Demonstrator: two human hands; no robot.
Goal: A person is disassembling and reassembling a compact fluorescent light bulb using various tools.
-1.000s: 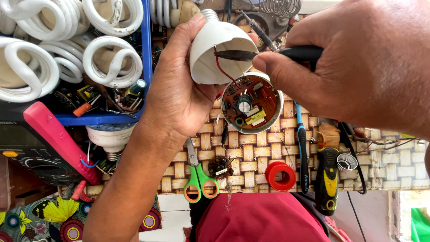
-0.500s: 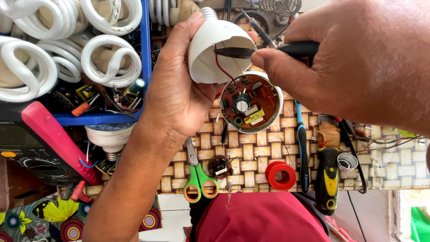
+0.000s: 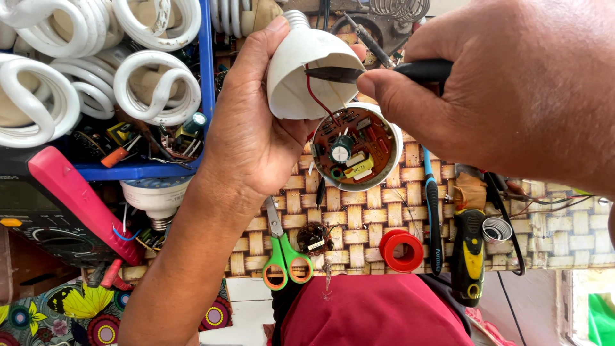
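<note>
The left hand (image 3: 250, 128) wraps its fingers tight around a white bulb shell (image 3: 301, 77). The right hand (image 3: 512, 83) pinches a black-handled tool (image 3: 384, 72), its tip inside the shell. A round circuit board (image 3: 355, 148) hangs just below the fingers.

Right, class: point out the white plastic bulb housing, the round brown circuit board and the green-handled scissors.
White plastic bulb housing (image 3: 296, 77): head view, outer shell.
Round brown circuit board (image 3: 354, 144): head view, component face.
Green-handled scissors (image 3: 286, 254): head view, handle junction.
</note>
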